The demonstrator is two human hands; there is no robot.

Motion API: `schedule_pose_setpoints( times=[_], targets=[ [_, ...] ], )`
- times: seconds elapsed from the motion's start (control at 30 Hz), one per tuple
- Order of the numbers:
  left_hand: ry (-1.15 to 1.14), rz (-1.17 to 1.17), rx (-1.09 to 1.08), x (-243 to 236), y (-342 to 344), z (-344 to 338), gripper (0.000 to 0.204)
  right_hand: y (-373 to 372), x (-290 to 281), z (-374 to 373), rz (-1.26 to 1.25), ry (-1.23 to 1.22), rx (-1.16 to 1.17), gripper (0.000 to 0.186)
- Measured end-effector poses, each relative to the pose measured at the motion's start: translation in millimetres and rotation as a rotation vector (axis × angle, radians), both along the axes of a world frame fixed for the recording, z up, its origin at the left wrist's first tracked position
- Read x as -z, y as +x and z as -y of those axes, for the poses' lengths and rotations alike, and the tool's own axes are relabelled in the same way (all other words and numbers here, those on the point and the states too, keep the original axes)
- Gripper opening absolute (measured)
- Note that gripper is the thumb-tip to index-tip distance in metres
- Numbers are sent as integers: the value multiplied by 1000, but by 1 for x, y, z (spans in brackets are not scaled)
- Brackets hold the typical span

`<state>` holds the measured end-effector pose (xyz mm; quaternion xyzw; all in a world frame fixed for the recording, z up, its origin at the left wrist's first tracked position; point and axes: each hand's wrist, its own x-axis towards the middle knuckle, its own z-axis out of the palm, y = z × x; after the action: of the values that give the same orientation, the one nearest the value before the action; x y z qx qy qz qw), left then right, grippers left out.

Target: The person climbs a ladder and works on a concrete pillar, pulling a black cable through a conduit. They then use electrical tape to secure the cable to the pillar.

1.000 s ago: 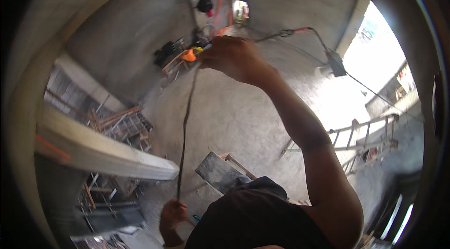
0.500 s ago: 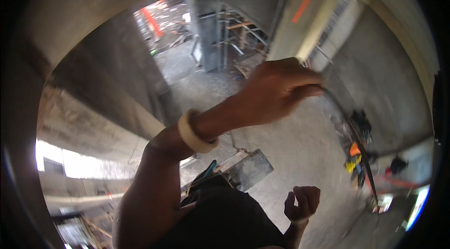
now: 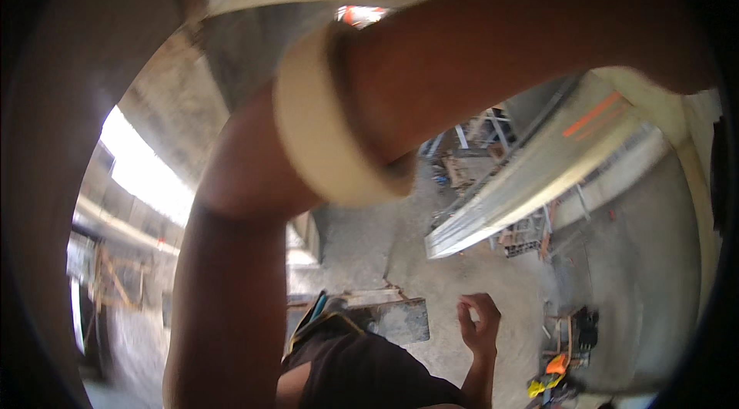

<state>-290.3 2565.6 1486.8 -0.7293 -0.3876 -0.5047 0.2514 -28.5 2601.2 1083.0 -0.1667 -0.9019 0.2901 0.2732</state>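
Note:
My left arm stretches from the bottom up across the picture, with a wide cream ring (image 3: 308,120) around the forearm. My left hand (image 3: 654,43) is at the dark upper-right rim; its fingers are hidden, and I cannot make out what it touches. Down at the lower middle, my right hand (image 3: 479,320) is raised over the concrete floor, loosely curled, fingers slightly apart with nothing visible in them. A dark board (image 3: 404,320) lies just left of it, beside my dark clothing.
A long pale concrete beam (image 3: 531,186) runs diagonally at the right, with scrap timber and metal (image 3: 466,162) behind it. Orange and yellow items (image 3: 556,367) lie among gear at lower right. A timber frame (image 3: 112,278) stands at the left near a bright opening (image 3: 146,166).
The view has swung round. My right hand has come down from the dark cable it held. My left hand has risen with the cable to the upper-right rim, where the cable no longer shows clearly.

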Motion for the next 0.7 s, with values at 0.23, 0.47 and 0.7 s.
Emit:
schedule_pose_setpoints(
  times=[0.23,0.47,0.7],
  targets=[
    [-387,207,333,62,21,16,25,-78,-54,-8,-98,-154,-215,22],
    [-395,206,500,111,31,44,20,-170,-94,42,90,-461,-413,38],
    [-498,9,371,142,48,82,23,-236,-163,66,-122,-671,-647,36]
  ],
)
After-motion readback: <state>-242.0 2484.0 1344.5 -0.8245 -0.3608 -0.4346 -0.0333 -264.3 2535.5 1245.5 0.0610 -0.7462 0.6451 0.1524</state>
